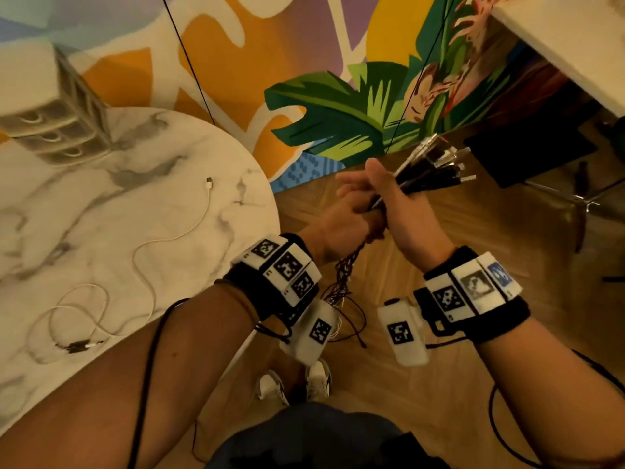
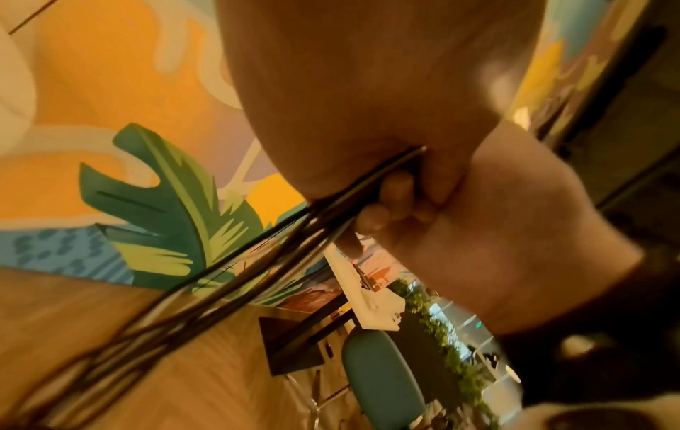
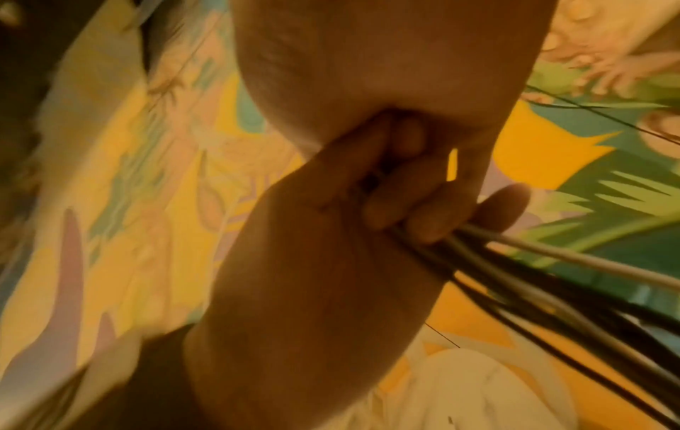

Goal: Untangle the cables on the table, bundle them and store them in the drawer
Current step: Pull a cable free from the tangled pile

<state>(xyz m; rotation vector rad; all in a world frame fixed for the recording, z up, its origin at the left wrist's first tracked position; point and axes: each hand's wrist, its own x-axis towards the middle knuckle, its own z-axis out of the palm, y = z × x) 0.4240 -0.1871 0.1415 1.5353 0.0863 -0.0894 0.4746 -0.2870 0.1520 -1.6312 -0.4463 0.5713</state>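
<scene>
Both hands, left and right, are curled tight around a bundle of dark cables held over the floor, right of the marble surface, where a white cable lies loose

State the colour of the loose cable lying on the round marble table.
White: the thin loose cable on the marble table shows best in the head view.

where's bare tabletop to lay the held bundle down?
Both hands, left hand and right hand, grip the cable bundle off the table's edge. Free patch: the marble table between the drawer unit and the white cable. Crowded: the near left, where the white cable loops and its dark plugs lie.
</scene>
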